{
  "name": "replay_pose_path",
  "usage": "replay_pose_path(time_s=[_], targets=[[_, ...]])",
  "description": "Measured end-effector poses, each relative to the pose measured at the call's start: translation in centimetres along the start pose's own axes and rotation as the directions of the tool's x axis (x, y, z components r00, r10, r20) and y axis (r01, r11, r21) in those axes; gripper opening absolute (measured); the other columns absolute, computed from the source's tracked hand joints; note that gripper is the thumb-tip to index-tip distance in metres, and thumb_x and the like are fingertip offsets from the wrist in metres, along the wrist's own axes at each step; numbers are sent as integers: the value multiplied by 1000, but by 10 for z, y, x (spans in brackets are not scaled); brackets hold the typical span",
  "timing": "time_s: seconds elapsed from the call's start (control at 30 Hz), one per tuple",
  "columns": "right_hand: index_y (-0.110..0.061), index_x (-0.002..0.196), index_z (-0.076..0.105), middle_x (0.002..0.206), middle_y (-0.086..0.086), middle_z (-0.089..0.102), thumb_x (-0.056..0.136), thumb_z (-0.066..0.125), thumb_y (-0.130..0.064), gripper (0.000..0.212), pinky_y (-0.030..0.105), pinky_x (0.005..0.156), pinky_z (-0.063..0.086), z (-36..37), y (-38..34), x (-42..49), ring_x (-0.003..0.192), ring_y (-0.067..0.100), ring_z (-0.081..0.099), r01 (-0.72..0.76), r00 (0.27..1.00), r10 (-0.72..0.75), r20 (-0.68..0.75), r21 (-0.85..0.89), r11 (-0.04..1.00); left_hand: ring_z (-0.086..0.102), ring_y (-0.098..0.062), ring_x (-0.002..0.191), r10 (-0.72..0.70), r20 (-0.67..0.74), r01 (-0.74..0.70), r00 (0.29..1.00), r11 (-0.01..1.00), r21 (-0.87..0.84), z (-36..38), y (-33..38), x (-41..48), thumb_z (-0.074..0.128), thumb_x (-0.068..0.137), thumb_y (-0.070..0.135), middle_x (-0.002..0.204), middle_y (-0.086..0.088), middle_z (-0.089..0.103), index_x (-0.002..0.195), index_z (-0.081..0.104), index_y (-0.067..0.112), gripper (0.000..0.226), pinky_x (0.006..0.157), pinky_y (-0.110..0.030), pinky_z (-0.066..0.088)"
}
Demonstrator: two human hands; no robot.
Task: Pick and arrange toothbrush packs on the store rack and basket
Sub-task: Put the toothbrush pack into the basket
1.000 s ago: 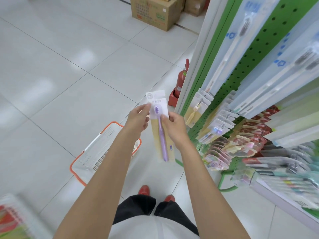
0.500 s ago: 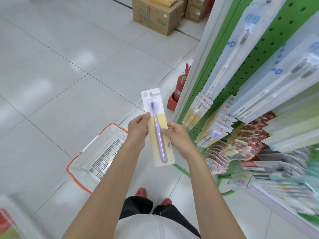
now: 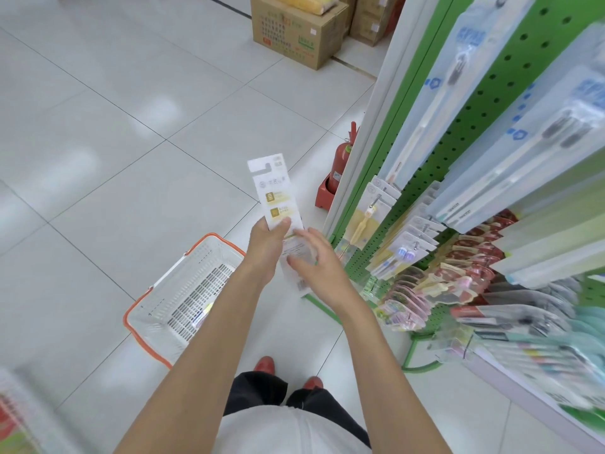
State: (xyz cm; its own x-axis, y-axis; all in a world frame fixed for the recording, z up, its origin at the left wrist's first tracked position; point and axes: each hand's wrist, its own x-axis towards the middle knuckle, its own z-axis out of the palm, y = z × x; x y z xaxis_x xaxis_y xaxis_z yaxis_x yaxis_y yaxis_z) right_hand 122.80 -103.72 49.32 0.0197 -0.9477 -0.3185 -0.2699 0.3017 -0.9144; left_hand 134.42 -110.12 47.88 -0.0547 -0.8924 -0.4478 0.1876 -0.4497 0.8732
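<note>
A flat white card toothbrush pack (image 3: pixel 273 188), printed back facing up, is held just left of the green pegboard store rack (image 3: pixel 491 103). Its middle is pinched by the thumb and curled fingers of the left hand (image 3: pixel 266 247). The right hand (image 3: pixel 314 260) is laid on its lower part with fingers spread and relaxed. A white plastic basket with an orange rim (image 3: pixel 131 319) is set on the floor well left of the rack.

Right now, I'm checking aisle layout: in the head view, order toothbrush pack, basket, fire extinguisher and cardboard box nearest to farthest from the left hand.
1. Toothbrush pack, held in the left hand.
2. Basket, on the floor, below-left.
3. Fire extinguisher, beside the rack.
4. Cardboard box, far ahead.
</note>
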Motion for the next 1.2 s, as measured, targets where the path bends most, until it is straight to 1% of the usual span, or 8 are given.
replay_pose_path(time_s=[0.13, 0.27, 0.43, 0.53, 0.73, 0.93, 1.1, 1.2], targets=[[-26, 128, 48, 120, -9, 63, 92, 62, -14, 41, 33, 87, 53, -3, 10, 1, 106, 8, 62, -66, 998, 66, -5, 29, 997, 68, -28, 97, -14, -14, 13, 1000, 997, -76, -3, 3, -3, 50, 100, 9, 112, -12, 70, 123, 59, 5, 25, 78, -40, 58], [-18, 115, 56, 106, 1, 71, 91, 65, -11, 26, 34, 81, 57, -2, 14, -1, 93, 16, 70, -114, 993, 112, 28, 48, 992, 66, -32, 101, -32, 8, 32, 999, 996, -84, -9, -1, -5, 53, 99, 9, 116, -16, 68, 125, 57, 5, 27, 91, -49, 54], [-19, 122, 56, 110, -3, 67, 95, 62, -22, 28, 20, 71, 53, -7, 5, 0, 96, 13, 67, -77, 996, 83, -46, 114, 991, 65, -36, 99, -84, 137, 104, 987, 984, -144, -12, 0, -13, 52, 99, 15, 107, -15, 67, 125, 57, 7, 27, 90, -50, 52], [-20, 122, 58, 108, -1, 69, 97, 59, -18, 25, 23, 67, 57, -10, 0, 1, 91, 17, 70, -43, 997, 52, -64, 129, 991, 64, -41, 107, -120, 206, 152, 971, 977, -152, -8, 1, -17, 54, 95, 29, 116, -21, 66, 126, 59, 9, 36, 95, -56, 48], [-25, 112, 65, 103, -3, 74, 99, 53, -11, 22, 31, 75, 60, -5, 8, -4, 84, 13, 72, -7, 999, 10, -34, 97, 995, 70, -32, 98, -17, 23, 14, 1000, 995, 99, -4, 2, -21, 54, 95, 28, 101, -8, 74, 106, 69, 14, 24, 84, -46, 55], [-16, 116, 67, 105, 1, 74, 100, 51, -7, 25, 22, 74, 56, 2, 16, -4, 86, 11, 71, -26, 1000, 28, -10, 133, 991, 70, -28, 86, 125, -60, -100, 990, 944, 315, -2, -1, -28, 52, 86, 36, 90, -9, 73, 91, 70, 11, 32, 77, -45, 55], [-13, 118, 63, 96, -1, 76, 99, 54, -11, 21, 28, 75, 57, 14, 24, 0, 84, 13, 72, -81, 996, 87, -20, 218, 973, 65, -30, 78, 115, -84, -87, 990, 956, 279, -8, -6, -31, 53, 83, 37, 88, -13, 71, 90, 69, 7, 34, 72, -43, 52], [-13, 119, 60, 93, 0, 77, 98, 57, -17, 22, 32, 74, 58, 18, 25, 5, 82, 15, 73, -119, 989, 140, -57, 279, 953, 67, -29, 85, 43, -40, -37, 998, 987, 157, -16, -11, -27, 54, 94, 16, 95, -12, 72, 95, 72, 13, 19, 80, -43, 53]])
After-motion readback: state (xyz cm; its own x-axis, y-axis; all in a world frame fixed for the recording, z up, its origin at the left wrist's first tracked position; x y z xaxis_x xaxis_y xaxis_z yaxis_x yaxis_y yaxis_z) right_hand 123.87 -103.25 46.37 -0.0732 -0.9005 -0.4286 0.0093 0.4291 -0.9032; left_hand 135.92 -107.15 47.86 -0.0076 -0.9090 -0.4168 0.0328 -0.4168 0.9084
